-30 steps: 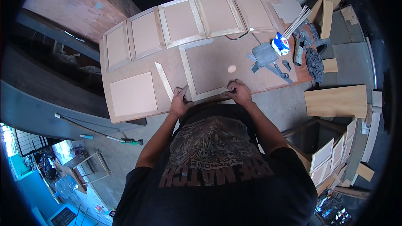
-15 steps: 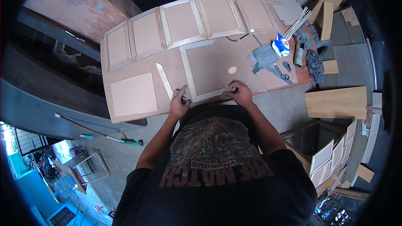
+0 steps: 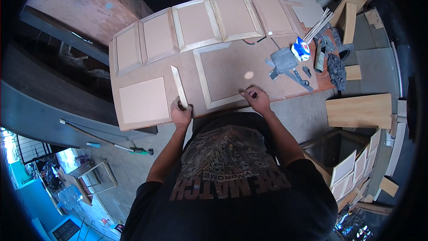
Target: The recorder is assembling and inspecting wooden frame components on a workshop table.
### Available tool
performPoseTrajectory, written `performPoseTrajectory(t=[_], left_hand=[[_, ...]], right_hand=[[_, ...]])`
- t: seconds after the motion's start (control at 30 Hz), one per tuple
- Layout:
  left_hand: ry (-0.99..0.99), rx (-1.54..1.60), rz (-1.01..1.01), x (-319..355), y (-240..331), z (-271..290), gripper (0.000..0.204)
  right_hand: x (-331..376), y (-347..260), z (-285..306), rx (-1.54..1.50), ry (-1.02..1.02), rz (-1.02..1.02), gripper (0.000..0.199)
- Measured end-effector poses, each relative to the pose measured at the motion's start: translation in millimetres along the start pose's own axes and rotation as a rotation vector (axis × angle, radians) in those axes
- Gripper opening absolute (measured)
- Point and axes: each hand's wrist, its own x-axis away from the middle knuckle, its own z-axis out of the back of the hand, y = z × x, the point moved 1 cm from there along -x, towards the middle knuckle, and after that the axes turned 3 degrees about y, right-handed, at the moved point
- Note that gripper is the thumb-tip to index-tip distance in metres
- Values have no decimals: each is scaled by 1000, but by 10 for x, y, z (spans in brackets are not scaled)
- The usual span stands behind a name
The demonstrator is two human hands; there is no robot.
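Observation:
My left hand (image 3: 180, 115) is closed around the near end of a loose wooden strip (image 3: 178, 82), whose far end is cut at an angle. To its right, a partly assembled wooden frame (image 3: 202, 78) has three strips showing, meeting at mitred corners on a brown board. My right hand (image 3: 258, 100) is by the right end of the frame's near strip (image 3: 226, 101). Its fingers are curled together, and whatever they may hold is hidden. Just beyond it lies a small pale oval piece (image 3: 248, 75).
Several framed panels (image 3: 194, 22) line the table's far side. A plain panel (image 3: 142, 100) lies at left. At right are a grey block (image 3: 283, 60), a blue-and-white packet (image 3: 300, 49), thin sticks (image 3: 320, 26) and a dark crumpled cloth (image 3: 336, 71). A hose (image 3: 104, 136) lies on the floor.
My left hand has moved left from the frame's corner and taken hold of the loose strip, which now lies straighter and slightly farther right. My right hand stays near the same place.

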Motion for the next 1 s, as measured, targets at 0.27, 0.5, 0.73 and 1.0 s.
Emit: performPoseTrajectory(t=[0.27, 0.5, 0.73, 1.0], left_hand=[[67, 557, 65, 46, 144, -65, 62], [-225, 966, 151, -9, 631, 100, 50], [-721, 1219, 123, 73, 1249, 241, 47], [-729, 955, 38, 55, 1118, 120, 40]], right_hand=[[-10, 73, -37, -108, 104, -77, 35], [-119, -293, -134, -314, 20, 37, 31], [-76, -1146, -314, -369, -445, -2, 47], [-82, -1061, -461, -572, -383, -66, 29]])
